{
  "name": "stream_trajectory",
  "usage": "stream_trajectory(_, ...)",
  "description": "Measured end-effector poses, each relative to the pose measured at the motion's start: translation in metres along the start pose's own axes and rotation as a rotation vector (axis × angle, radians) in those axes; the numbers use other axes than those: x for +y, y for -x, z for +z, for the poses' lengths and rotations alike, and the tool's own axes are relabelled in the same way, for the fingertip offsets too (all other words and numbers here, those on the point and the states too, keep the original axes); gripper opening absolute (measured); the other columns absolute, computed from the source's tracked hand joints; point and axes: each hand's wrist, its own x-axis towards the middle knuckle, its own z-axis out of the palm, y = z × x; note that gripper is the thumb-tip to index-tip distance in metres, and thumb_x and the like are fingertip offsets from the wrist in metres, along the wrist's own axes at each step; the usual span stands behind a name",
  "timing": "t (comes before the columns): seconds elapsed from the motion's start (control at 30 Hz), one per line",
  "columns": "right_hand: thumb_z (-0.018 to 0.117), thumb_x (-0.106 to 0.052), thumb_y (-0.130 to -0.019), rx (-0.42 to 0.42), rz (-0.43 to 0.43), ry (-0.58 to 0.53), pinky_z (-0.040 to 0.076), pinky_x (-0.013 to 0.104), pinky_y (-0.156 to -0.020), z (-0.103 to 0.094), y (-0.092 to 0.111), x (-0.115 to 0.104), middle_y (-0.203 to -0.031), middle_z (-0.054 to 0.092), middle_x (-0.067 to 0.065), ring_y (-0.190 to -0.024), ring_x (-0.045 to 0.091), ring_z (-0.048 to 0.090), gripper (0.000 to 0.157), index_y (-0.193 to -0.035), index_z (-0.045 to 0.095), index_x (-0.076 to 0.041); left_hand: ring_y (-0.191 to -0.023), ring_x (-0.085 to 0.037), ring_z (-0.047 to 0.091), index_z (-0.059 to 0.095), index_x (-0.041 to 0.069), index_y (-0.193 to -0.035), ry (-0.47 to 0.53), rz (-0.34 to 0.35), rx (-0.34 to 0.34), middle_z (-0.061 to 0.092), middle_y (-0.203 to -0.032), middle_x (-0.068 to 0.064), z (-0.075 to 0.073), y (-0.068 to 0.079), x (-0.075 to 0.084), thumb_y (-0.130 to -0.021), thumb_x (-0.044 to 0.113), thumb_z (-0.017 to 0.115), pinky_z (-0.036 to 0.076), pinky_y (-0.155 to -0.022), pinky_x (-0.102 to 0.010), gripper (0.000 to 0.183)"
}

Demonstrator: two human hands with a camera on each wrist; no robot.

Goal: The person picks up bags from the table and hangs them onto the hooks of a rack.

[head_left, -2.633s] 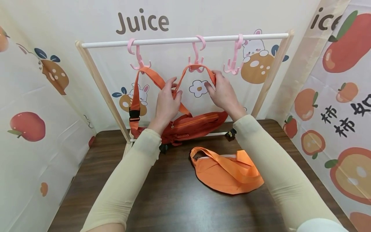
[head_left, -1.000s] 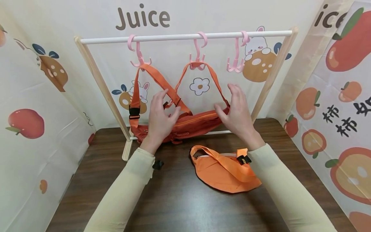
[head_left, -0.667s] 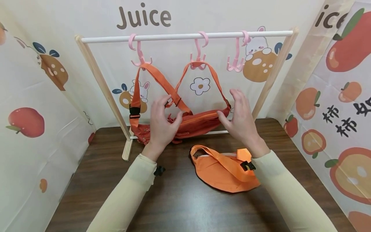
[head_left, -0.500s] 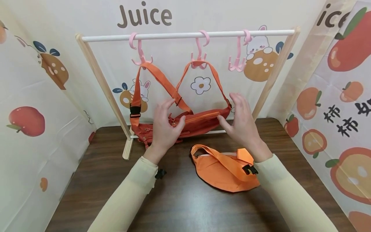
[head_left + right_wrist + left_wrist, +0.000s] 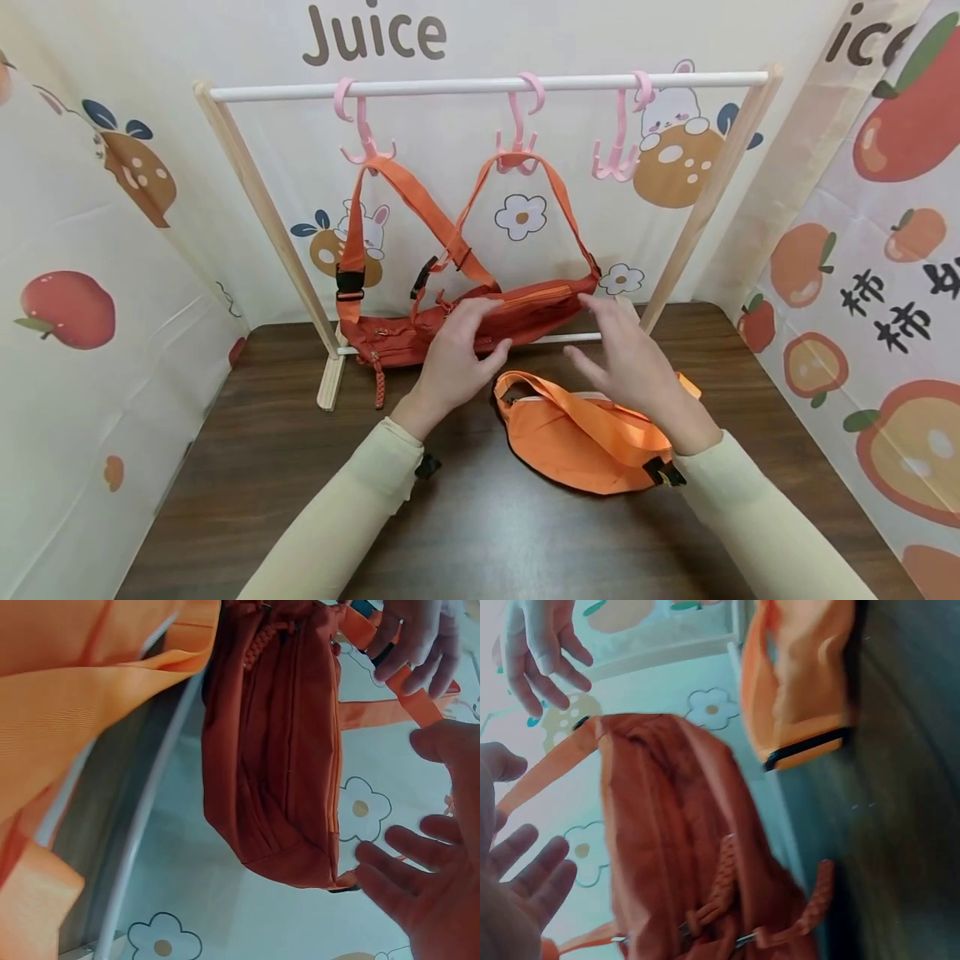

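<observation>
A rust-red waist bag (image 5: pixel 397 342) hangs by its orange strap (image 5: pixel 423 204) from the left pink hook (image 5: pixel 365 137) and the middle pink hook (image 5: pixel 516 125). My left hand (image 5: pixel 457 354), fingers loosely bent and holding nothing, overlaps the front of that bag in the head view. Toward the bag's right end is my right hand (image 5: pixel 633 354), its fingers spread and likewise holding nothing. Below it on the table lies a bright orange waist bag (image 5: pixel 562 442), its strap folded over the top. In the right wrist view the red bag (image 5: pixel 274 750) shows apart from the right palm.
A white rail (image 5: pixel 450 87) on wooden legs carries the hooks; nothing hangs on the right pink hook (image 5: pixel 617 150). The brown table (image 5: pixel 465 542) stretches toward the front. Printed fruit curtains (image 5: pixel 75 208) enclose the sides and back.
Both hands let go of the red bag's strap and came down toward the table. The red bag stays hanging from two hooks; the orange bag has hardly moved.
</observation>
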Motion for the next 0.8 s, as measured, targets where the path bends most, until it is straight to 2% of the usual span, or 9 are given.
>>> stream_trajectory(0.27,0.08,-0.035,-0.096,-0.259,0.125,0.047,0.047,0.06,-0.109,0.005,0.02,0.002,-0.153,0.051,0.022,-0.136,0.04,0.055,0.082,-0.158,0.041,0.001,-0.131,-0.018,0.056,0.06,0.011,-0.144,-0.028,-0.096,-0.252,0.06,-0.139,-0.002,0.027,0.009,-0.006,-0.095,0.022,0.081,0.047,-0.111,-0.04,0.054)
stream_trajectory(0.47,0.082,-0.035,-0.094,-0.361,0.152,0.072,0.048,0.059,-0.107,0.012,0.036,0.004,-0.151,0.053,0.023,-0.134,0.04,0.057,0.082,-0.156,0.043,0.002,-0.13,-0.017,0.055,0.059,0.014,-0.146,-0.051,-0.15,-0.436,0.058,-0.143,-0.001,0.044,0.01,-0.011,-0.096,0.018,0.08,0.049,-0.109,-0.04,0.054)
stream_trajectory(0.6,0.081,-0.037,-0.095,-0.417,0.18,0.093,0.053,0.059,-0.101,0.015,0.047,0.005,-0.147,0.056,0.024,-0.128,0.04,0.061,0.078,-0.153,0.046,0.004,-0.129,-0.017,0.056,0.059,0.015,-0.148,-0.092,-0.173,-0.56,0.057,-0.145,-0.001,0.055,0.009,-0.015,-0.097,0.015,0.076,0.049,-0.109,-0.041,0.054)
stream_trajectory(0.8,0.083,-0.039,-0.094,-0.502,0.268,0.093,0.053,0.061,-0.099,0.015,0.059,0.004,-0.15,0.054,0.026,-0.13,0.043,0.06,0.08,-0.152,0.047,0.002,-0.128,-0.02,0.057,0.063,0.014,-0.144,-0.163,-0.175,-0.674,0.06,-0.141,-0.002,0.072,0.007,-0.02,-0.098,0.01,0.072,0.048,-0.109,-0.042,0.048)
